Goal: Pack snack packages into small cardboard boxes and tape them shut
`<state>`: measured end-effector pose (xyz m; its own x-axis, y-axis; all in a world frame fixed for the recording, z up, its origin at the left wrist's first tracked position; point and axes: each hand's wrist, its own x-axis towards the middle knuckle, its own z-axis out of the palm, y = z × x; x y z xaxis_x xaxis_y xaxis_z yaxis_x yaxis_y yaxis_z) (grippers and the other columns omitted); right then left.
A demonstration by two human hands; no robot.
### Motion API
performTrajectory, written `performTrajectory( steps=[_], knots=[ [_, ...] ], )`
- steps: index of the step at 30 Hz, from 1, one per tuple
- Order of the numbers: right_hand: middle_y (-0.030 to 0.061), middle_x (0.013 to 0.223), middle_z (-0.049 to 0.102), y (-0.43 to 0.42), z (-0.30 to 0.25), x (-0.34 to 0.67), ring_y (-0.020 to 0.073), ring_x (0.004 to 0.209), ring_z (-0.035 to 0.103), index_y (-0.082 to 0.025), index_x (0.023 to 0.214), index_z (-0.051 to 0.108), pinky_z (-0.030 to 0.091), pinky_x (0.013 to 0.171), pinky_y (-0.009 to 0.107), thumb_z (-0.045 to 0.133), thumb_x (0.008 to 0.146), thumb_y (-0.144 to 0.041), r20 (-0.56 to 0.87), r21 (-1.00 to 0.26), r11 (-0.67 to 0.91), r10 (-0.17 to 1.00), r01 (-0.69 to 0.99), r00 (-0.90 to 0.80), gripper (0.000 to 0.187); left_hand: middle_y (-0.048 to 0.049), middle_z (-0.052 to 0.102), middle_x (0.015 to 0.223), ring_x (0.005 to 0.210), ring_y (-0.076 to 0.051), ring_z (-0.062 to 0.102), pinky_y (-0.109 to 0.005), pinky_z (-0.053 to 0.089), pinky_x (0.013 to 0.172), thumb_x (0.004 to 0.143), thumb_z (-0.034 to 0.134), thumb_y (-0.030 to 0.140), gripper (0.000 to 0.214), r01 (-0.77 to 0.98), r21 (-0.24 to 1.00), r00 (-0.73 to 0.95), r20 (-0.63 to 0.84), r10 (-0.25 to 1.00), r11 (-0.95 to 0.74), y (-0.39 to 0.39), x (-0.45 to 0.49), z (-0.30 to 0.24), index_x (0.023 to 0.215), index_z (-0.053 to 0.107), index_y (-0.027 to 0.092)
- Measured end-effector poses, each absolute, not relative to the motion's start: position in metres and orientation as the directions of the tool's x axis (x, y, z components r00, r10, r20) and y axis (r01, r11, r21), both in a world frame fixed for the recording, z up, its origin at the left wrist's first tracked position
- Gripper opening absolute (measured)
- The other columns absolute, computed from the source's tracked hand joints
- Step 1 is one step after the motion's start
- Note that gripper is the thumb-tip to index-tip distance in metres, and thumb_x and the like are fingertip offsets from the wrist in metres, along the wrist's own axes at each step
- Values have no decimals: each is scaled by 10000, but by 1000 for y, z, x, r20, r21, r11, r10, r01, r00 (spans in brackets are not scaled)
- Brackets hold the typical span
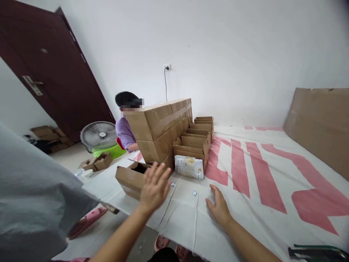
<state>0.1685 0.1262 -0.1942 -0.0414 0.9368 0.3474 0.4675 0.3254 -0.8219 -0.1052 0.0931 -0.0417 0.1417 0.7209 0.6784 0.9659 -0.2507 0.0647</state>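
Observation:
My left hand (155, 185) is open with its fingers spread, in front of a small open cardboard box (128, 182) at the table's left edge; whether it touches the box I cannot tell. My right hand (219, 205) hovers over or rests on the white and red cloth, fingers apart and nothing in them. Between and beyond the hands, a white pouch (189, 167) with a gold-toned print leans against the nearest of several open cardboard boxes (191, 151) standing in a row. A small white-and-blue packet (194, 193) lies on the cloth between my hands.
Sealed cartons (160, 123) are stacked behind the box row, with a person in a purple top (125, 133) beyond them. A large cardboard sheet (321, 131) stands at the right. A fan (100, 134) and more boxes sit on the floor at left.

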Motion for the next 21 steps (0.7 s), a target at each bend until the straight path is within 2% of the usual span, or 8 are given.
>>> performTrajectory(
  steps=[2,4,6,9,10,12,15,21],
  knots=[
    [134,1323,551,125,-192,168,260,1255,518,-158,1346,421,437,1067,443,492,799,-296,347,-816,326,937,478,-47,568,-110,490,1455,1466,-364,179,-585,98,1167,890,466,402,449,995,1,78,654,753,-104,104,-153,-18,1278,605,222],
    [137,1310,560,124,-190,168,260,1243,530,-149,1339,428,449,1058,437,489,796,-282,350,-810,327,936,487,-47,562,-120,512,1435,1450,-377,211,-598,123,1147,899,396,425,453,1000,-14,6,492,870,1,121,-194,-4,1194,657,202],
    [141,1298,569,123,-189,168,261,1226,544,-145,1328,439,460,1049,431,487,794,-270,354,-803,328,934,498,-43,551,-114,628,1300,1334,-349,426,-530,290,1092,910,324,429,469,999,23,-54,316,947,50,135,-221,0,1093,690,201],
    [145,1291,574,124,-187,167,258,1203,562,-143,1313,450,470,1041,420,485,793,-250,362,-792,331,931,512,-42,533,-123,694,1139,1106,-291,606,-401,445,952,902,305,473,505,994,51,-101,227,969,92,147,-237,-7,1057,682,176],
    [149,1289,575,124,-187,166,258,1197,566,-140,1310,451,472,1040,420,485,791,-242,363,-789,332,931,517,-44,530,-141,676,1170,1119,-300,596,-406,445,947,897,306,490,527,992,51,-125,216,968,116,149,-238,-11,1098,667,162],
    [160,1281,576,124,-186,166,260,1189,569,-127,1304,454,472,1039,422,490,787,-227,360,-782,330,932,529,-50,527,-184,583,1322,1244,-374,500,-508,400,982,889,306,519,591,983,44,-184,192,964,179,152,-237,-16,1243,601,149],
    [164,1273,575,123,-183,166,262,1185,566,-130,1290,470,467,1040,427,502,786,-212,345,-771,323,936,549,-66,511,-169,419,1497,1354,-476,337,-669,325,960,877,311,558,641,970,25,-243,121,963,241,156,-235,-18,1406,474,234],
    [141,1268,591,119,-171,165,259,1196,543,-170,1269,521,440,1045,431,537,792,-192,296,-727,314,946,610,-134,479,-128,313,1569,1368,-474,317,-660,332,952,870,277,626,689,968,-12,-250,-11,968,250,151,-220,-10,1479,341,311]
  ],
)
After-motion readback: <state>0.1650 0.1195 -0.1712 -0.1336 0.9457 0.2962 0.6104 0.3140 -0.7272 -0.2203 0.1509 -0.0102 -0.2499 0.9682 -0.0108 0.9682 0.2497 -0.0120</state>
